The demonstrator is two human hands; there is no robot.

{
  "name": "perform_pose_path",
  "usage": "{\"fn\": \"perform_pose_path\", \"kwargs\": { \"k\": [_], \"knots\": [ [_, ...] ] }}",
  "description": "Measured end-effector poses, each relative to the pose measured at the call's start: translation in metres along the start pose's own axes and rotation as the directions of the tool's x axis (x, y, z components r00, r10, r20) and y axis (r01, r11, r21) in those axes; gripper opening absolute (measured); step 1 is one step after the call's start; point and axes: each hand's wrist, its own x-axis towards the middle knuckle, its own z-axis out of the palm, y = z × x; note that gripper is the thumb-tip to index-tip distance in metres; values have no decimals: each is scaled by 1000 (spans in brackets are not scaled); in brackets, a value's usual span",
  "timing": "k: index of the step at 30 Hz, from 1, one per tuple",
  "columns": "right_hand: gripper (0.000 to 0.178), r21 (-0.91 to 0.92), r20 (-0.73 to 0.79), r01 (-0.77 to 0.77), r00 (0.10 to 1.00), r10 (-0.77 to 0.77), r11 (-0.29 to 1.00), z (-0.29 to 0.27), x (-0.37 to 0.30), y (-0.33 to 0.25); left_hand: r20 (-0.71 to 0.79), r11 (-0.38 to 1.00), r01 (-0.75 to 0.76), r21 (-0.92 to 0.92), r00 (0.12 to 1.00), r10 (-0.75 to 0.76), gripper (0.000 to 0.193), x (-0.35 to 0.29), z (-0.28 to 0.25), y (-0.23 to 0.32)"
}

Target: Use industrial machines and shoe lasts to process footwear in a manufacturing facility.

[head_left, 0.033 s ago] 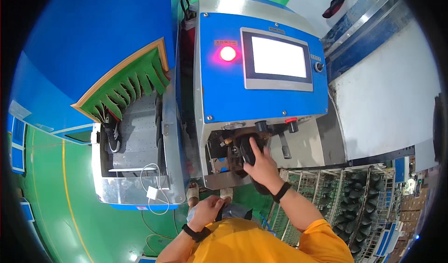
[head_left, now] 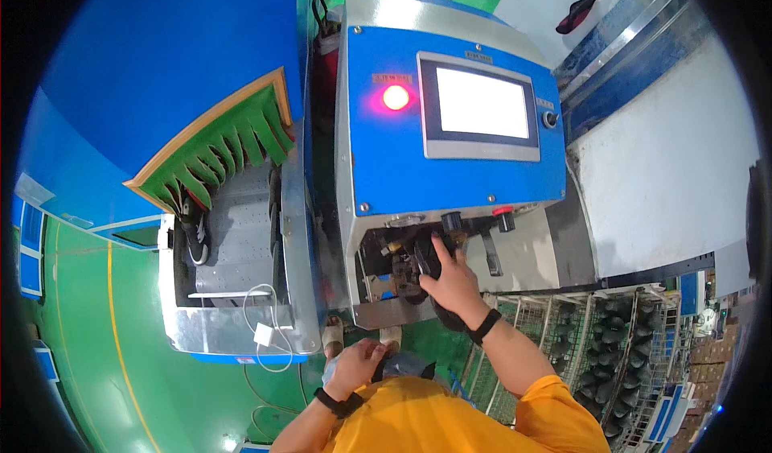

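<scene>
A black shoe (head_left: 428, 253) stands tilted in the recess under the blue machine panel, its lower end sticking out toward me. My right hand (head_left: 452, 284) grips it from the right, thumb on one side and forefinger stretched along it. Metal parts in the recess partly hide how the shoe sits. My left hand (head_left: 356, 366) is held close to my waist with its fingers curled. Something dark shows by those fingertips, too small to make out.
The machine's blue panel (head_left: 378, 163) carries a lit red lamp (head_left: 396, 97), a bright screen (head_left: 482, 103) and knobs. At left, another dark shoe (head_left: 195, 240) lies on a conveyor (head_left: 237, 252) below a green strip curtain (head_left: 213, 159). Wire racks (head_left: 555, 340) holding dark shoe parts stand at right.
The shoe on the conveyor has come slightly farther out from the green curtain. The view has shifted a little; both hands keep nearly the same pose.
</scene>
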Motion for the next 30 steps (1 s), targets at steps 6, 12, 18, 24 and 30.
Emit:
{"fn": "perform_pose_path", "kwargs": {
  "k": [6,12,18,24,30],
  "knots": [
    [84,-53,-137,-109,985,101,993,11,12,-18,-162,999,-22,-40,987,15,31,14,-18,-20],
    [84,72,-181,-38,982,50,997,-1,-4,-18,-46,981,99,-165,993,-108,30,23,-31,1],
    [93,41,-456,57,890,-32,998,19,-29,-2,264,991,88,-104,963,-57,41,53,-30,9],
    [86,40,-584,250,791,-180,967,47,-115,10,360,856,209,-474,933,-29,60,56,-6,39],
    [81,183,-202,264,953,-227,947,23,-212,-15,853,576,691,-436,522,21,86,57,9,10]
  ]
}}
